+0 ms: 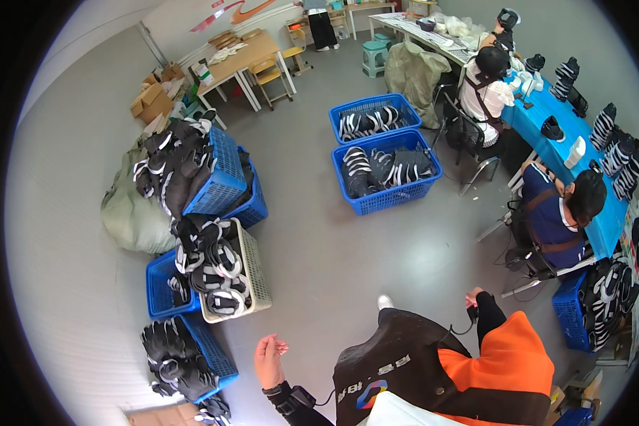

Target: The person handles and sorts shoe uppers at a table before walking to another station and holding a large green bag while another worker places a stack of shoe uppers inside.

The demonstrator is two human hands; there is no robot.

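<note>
My left hand [270, 361] hangs at my side with loosely bent fingers and nothing in it. To its left stand a beige basket [258, 273] and a tilted blue basket [216, 358], both heaped with black, white and grey shoe parts [224, 263]. My right hand [473, 297] is out past my orange and brown vest [397, 355], over the floor. Its fingers are small in view, slightly curled, and seem to hold nothing. A white shoe [385, 302] of mine shows below the vest.
Two blue baskets [387, 206] of striped black boots stand mid-floor. Stacked blue baskets [224, 181] and a green sack [131, 206] line the left. At right, seated people [557, 213] work along a blue-covered table [543, 135] with boots on it. Another blue basket [569, 312] stands nearby.
</note>
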